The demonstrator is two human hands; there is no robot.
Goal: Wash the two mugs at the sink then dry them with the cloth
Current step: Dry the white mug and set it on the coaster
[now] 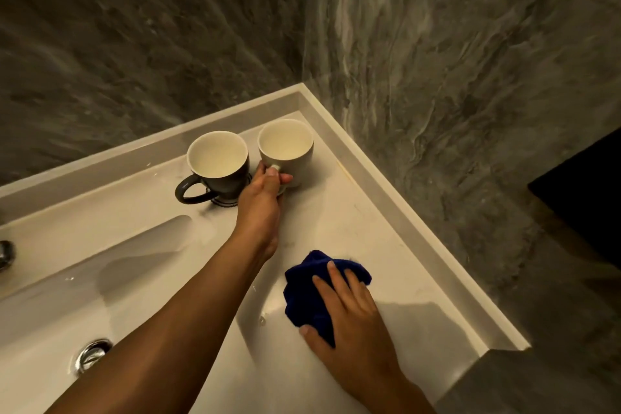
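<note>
Two mugs stand upright side by side on the pale counter in the far corner. The dark mug with a white inside is on the left, its handle pointing left. The white mug is on the right, and my left hand grips its handle. A dark blue cloth lies crumpled on the counter nearer to me. My right hand rests on the cloth, fingers spread over it and thumb at its near edge.
The sink basin lies to the left, with its metal drain near the bottom left and part of a metal tap at the left edge. Grey marbled walls meet behind the mugs. The counter ends at a raised rim on the right.
</note>
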